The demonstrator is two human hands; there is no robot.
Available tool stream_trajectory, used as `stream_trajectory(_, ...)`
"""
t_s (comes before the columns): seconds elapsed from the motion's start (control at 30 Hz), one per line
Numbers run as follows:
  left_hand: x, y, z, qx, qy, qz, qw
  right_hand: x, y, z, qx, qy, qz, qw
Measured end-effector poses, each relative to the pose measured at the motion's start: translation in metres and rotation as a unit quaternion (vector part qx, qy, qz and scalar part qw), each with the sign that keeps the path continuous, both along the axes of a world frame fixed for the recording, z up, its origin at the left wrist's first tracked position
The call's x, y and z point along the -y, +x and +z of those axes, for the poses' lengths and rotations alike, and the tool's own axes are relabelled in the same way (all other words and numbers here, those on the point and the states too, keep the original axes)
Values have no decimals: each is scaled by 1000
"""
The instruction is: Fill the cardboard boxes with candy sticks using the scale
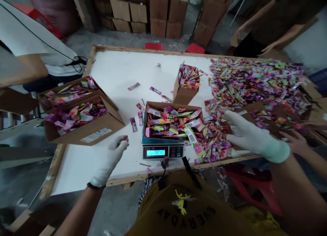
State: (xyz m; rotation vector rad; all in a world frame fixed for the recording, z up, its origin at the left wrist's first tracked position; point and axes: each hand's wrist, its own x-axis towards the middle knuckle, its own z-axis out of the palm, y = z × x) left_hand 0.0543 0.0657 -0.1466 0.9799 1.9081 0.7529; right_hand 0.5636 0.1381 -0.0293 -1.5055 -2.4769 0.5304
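Observation:
My left hand, in a white glove with the fingertips bare, hovers over the white table left of the digital scale. Its fingers are loosely bent, with nothing visible between them. On the lit scale sits an open cardboard box full of colourful stick packets. One long packet leans out over its front right edge. To the right, my gloved right hand is held with thumb and fingers apart above the edge of the loose packets. I see nothing in its grasp.
Two filled boxes stand at the left table edge, beside a person in a white shirt. A tall filled box stands behind the scale. A large packet heap covers the right. Another person's hand is near my right wrist.

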Motion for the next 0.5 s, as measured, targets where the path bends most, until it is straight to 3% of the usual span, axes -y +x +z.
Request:
stream_trajectory(0.07,-3,14,31,-92,92,-35,991,5,-28,7,60,25,92,994)
stream_trajectory(0.13,-11,35,68,-154,201,-113,961,6,-61,8,126,44,146,980)
stream_trajectory(0.2,-21,64,103,-195,302,-246,900,1,-92,5,165,40,179,969)
stream_trajectory(0.27,-35,95,126,-248,334,-372,830,-10,-116,1,161,23,197,967)
stream_trajectory(0.37,-59,128,133,-325,257,-481,773,-33,-132,-7,111,-19,223,968)
stream_trajectory(0.43,-73,136,125,-333,194,-514,766,-48,-131,-14,78,-46,227,970)
stream_trajectory(0.5,-83,135,118,-311,184,-509,781,-58,-126,-20,50,-55,211,975)
